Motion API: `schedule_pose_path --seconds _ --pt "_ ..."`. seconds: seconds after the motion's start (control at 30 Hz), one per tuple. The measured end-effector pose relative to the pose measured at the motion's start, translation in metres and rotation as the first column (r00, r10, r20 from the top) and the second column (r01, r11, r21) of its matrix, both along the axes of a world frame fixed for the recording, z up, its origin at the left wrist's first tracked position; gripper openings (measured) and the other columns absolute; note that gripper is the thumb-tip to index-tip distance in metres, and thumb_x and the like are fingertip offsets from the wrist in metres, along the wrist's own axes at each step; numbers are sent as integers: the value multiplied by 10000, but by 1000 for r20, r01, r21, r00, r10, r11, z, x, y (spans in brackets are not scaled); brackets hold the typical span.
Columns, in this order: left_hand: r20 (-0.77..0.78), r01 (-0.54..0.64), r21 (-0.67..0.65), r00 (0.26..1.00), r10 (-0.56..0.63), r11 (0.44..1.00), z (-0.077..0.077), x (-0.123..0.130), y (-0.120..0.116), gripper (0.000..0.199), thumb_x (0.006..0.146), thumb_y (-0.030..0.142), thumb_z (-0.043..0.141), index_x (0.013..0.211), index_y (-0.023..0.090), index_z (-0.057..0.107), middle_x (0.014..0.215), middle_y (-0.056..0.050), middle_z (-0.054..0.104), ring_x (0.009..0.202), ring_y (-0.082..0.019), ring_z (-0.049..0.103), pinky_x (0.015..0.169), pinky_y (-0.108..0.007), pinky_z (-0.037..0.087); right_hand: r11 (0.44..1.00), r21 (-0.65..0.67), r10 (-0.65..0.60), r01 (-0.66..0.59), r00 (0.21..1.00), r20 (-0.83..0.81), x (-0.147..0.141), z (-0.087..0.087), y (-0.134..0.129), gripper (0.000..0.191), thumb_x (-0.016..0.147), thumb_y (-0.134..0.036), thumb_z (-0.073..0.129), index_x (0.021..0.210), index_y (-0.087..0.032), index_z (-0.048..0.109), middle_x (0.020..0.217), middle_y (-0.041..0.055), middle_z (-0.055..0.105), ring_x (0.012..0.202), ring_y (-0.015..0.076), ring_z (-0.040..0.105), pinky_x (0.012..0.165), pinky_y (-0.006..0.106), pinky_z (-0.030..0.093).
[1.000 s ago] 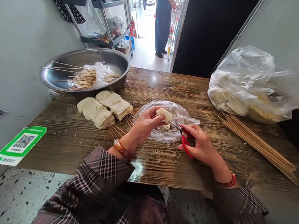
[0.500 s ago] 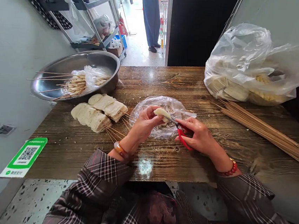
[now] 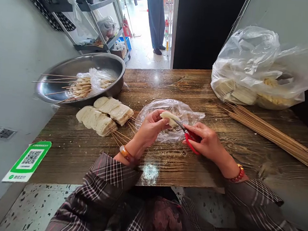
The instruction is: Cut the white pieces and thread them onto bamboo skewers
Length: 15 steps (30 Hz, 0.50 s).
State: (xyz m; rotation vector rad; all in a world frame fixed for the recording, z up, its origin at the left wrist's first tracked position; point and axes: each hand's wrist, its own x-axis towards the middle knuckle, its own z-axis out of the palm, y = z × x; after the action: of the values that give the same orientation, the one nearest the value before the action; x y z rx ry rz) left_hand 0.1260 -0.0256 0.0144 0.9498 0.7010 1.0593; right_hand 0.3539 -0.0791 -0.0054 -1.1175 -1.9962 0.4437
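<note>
Between the thumb and fingers of my left hand is a pale, curved slice of food, its exact kind unclear. My right hand is closed around the red handles of a pair of scissors, whose blades meet the slice's right end. Below both hands lies a crumpled clear plastic bag with brownish scraps in it. Left of my left hand, two rows of whitish, spongy skewered pieces rest on the table, their thin sticks pointing right.
A steel basin holding skewers and a plastic bag stands at the left. Bamboo skewers lie right, below a bulging plastic bag. The wooden table carries a green QR card. Someone's legs show in the doorway.
The view has shifted slightly, moving the scene a little to the right. The scissors' handles look slightly closer together; both hands keep their holds.
</note>
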Motion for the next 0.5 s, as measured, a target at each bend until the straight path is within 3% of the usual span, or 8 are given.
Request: schedule_pose_path --seconds 0.2,0.4,0.5 --pt "-5 -7 -2 1000 7 1000 0 1 -1 435 688 324 895 1004 151 652 983 -56 733 864 -160 697 787 -300 578 997 -81 11 -12 1000 -19 3 3 0 564 819 -390 791 1346 -234 662 958 52 610 732 160 567 666 328 523" --pt "-77 58 57 996 -53 997 0 3 -3 431 708 381 875 997 137 670 984 -75 719 852 -164 684 767 -308 581 995 -100 16 -17 1000 -12 1 6 4 535 820 -396 786 1328 -270 679 872 22 572 694 156 543 654 331 517" --pt "-146 37 110 989 -21 993 0 4 -4 423 718 376 865 1009 129 682 942 -67 713 823 -150 672 754 -292 567 994 -108 16 -17 1000 -13 -1 6 5 529 818 -402 787 1321 -272 685 841 13 560 676 149 528 630 318 507"
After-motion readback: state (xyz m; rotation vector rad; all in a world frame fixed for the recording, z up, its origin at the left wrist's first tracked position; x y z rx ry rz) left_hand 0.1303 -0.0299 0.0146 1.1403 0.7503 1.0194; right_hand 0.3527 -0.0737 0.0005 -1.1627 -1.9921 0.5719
